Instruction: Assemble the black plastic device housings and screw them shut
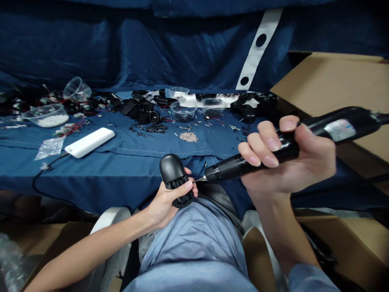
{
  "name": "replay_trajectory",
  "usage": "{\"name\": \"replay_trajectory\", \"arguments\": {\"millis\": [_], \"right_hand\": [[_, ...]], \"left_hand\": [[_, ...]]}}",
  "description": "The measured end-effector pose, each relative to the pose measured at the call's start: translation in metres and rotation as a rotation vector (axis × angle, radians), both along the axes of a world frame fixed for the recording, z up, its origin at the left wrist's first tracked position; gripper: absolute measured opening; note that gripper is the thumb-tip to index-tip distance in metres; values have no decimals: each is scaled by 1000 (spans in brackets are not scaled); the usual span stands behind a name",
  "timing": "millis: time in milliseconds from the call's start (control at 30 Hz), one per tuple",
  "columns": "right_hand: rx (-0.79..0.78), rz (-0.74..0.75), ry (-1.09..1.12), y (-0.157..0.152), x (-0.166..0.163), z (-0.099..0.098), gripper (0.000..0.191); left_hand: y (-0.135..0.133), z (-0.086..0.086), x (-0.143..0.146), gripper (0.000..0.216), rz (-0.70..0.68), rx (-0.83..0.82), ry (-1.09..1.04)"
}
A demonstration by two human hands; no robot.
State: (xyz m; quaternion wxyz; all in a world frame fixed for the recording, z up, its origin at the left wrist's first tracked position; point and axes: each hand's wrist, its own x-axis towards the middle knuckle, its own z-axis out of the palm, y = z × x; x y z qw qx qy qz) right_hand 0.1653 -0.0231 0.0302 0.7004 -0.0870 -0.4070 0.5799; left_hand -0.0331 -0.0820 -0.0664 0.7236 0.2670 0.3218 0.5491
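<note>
My left hand [170, 200] is closed around a black rounded plastic housing [172, 168], held above my lap in front of the table edge. Its lower half shows an open recess with slots, partly covered by my thumb. In my right hand [282, 154] is a black electric screwdriver [231, 167], gripped round its body and pointing left. The thin metal bit reaches my left thumb tip beside the housing; whether it touches a screw is hidden. A cable leaves the screwdriver's back end at the right.
On the blue cloth [146, 148] lie a pile of small screws [189, 137], black parts [141, 109], clear plastic bowls [183, 110] and a white oblong device [90, 142] with a cable. A cardboard box [334, 85] stands at the right.
</note>
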Motion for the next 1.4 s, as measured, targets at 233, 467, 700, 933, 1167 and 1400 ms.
{"name": "replay_trajectory", "arguments": {"millis": [233,467,700,933,1167,1400], "right_hand": [[27,-26,-22,0,-2,-1,21],[110,-5,-16,-9,-9,-4,18],[212,-40,-54,-27,-13,-6,23],[318,-78,-146,-40,-13,-18,16],[258,-124,-224,-52,-4,-13,22],[252,-108,-220,-52,-4,-10,21]], "left_hand": [[-2,2,1,51,64,-5,21],[-4,-1,3,45,154,27,97],[-6,-1,3,44,233,70,137],[-8,4,2,45,193,20,70],[-10,10,2,58,179,15,99],[-9,10,4,58,94,-43,74]]}}
